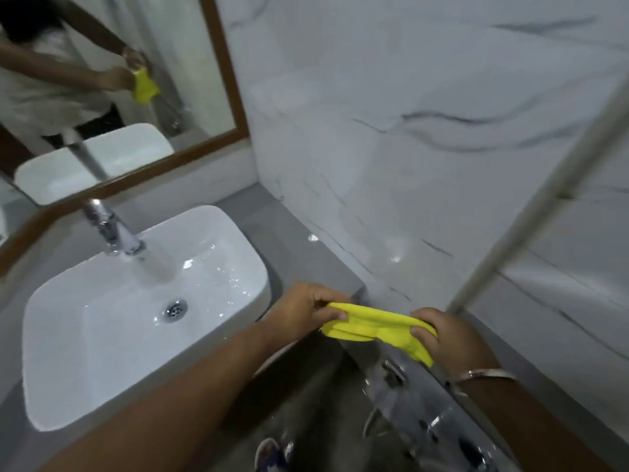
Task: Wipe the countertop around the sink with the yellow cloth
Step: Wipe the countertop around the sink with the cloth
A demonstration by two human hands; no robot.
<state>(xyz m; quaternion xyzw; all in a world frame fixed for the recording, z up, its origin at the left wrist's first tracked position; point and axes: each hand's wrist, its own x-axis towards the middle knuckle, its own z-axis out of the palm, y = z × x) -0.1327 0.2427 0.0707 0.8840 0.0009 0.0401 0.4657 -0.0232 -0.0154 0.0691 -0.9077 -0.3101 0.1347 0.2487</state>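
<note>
The yellow cloth is stretched between both my hands, in the air off the right front corner of the grey countertop. My left hand pinches its left end, and my right hand grips its right end, with a metal bangle on that wrist. The white rectangular sink sits on the countertop to the left, wet inside, with a drain in its middle. Water runs from the chrome tap into the basin.
A wood-framed mirror hangs behind the sink and reflects the person with the cloth. Marble wall tiles close off the right side. A glass panel with a metal frame and chrome fittings stands at the lower right.
</note>
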